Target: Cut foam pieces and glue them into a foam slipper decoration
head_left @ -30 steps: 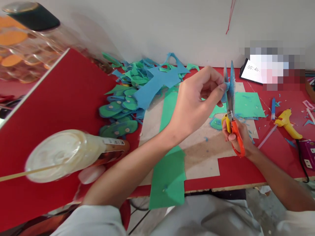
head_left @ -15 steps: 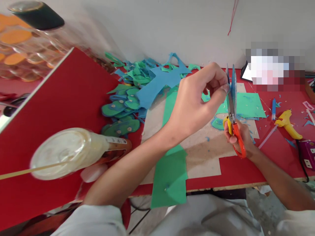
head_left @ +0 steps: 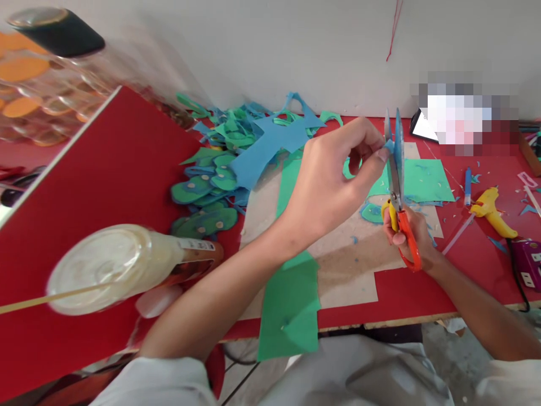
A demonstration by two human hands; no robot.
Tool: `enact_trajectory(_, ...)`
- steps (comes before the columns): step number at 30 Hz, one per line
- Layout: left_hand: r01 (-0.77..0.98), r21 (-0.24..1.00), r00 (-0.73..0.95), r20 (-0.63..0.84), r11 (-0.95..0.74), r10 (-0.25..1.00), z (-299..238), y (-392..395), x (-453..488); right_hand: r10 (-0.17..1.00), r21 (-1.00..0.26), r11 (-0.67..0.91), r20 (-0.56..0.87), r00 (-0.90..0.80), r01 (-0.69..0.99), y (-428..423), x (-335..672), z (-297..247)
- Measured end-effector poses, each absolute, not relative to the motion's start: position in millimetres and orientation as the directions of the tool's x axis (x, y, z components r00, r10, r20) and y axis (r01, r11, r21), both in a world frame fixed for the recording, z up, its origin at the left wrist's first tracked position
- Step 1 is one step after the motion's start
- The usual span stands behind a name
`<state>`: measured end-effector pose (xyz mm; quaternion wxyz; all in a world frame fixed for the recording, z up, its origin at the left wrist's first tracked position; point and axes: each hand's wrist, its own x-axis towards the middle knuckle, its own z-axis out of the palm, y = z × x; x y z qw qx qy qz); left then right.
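My left hand (head_left: 333, 177) pinches a small blue foam piece (head_left: 389, 146) between thumb and forefinger, right beside the scissor blades. In my right hand (head_left: 416, 228) are scissors (head_left: 408, 239) with an orange-and-yellow handle, their blades pointing up and slightly parted. Blue bits cling to the blades. Below the hands lie a beige board (head_left: 346, 285), a green foam sheet (head_left: 429, 177) and a green-and-blue foam cutout (head_left: 372, 213). Another green strip (head_left: 291, 316) hangs over the table's front edge, partly behind my left forearm.
Foam scraps (head_left: 234, 129) and layered cutouts (head_left: 192, 189) are heaped at the back left. A plastic cup with a straw (head_left: 105, 265) stands at left near a red panel (head_left: 97, 169). On the right lie a yellow glue gun (head_left: 490, 208), a blue marker (head_left: 468, 186) and a purple power strip (head_left: 526, 262).
The view has shifted slightly. My left fingers sit a little lower, and more of the blue foam piece shows beside the blades. The scissors stay nearly in place.
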<state>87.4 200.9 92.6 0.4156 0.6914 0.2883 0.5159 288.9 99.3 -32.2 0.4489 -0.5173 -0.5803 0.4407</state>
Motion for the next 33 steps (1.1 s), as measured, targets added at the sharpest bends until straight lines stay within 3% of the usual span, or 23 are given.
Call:
enact_trajectory(12,0.133,0.767,0.336,0.561,-0.627,0.757,91.6,203.5,84.5,0.995,-0.985,0.079,0.068,-0.073,0.156,101.3,287.3,-31.3)
enact_trajectory(33,0.120,0.734,0.284,0.620,-0.668,0.732,92.4,208.5,81.2,0.996,-0.983,0.038,0.023,-0.082,0.181,102.7,284.2,-16.0)
